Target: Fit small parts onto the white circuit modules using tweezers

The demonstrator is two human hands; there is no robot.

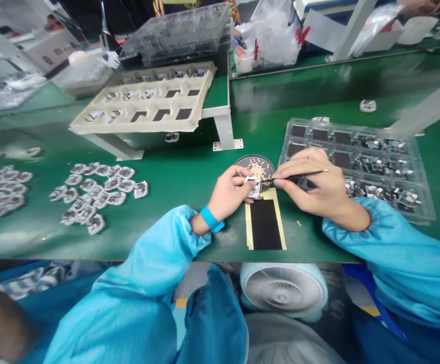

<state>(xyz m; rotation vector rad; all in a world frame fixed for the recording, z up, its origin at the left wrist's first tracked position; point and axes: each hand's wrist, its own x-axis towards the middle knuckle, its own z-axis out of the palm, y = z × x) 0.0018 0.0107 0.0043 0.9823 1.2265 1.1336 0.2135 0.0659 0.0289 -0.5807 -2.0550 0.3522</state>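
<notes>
Between thumb and fingers, my left hand (229, 192) grips a small white housing (252, 187) with electronic parts inside. My right hand (314, 184) pinches dark tweezers (303, 174), whose tip reaches the housing; whether it holds a tiny part I cannot tell. Just behind the hands sits a round dark dish (242, 163) filled with small beige pieces. Below the left fingers lies a black rectangular sheet (267, 225) on yellow backing paper. Under and beyond my right hand is a clear plastic tray (424, 187) holding small circuit assemblies and black pads.
Many similar white housings (94, 189) lie grouped on the green bench (178, 187) to the left. A beige tray (136, 124) rests on a raised stand (225, 124). Clear bins (182, 33) and plastic bags (269, 35) stand behind. A slanted post (428, 108) rises at right.
</notes>
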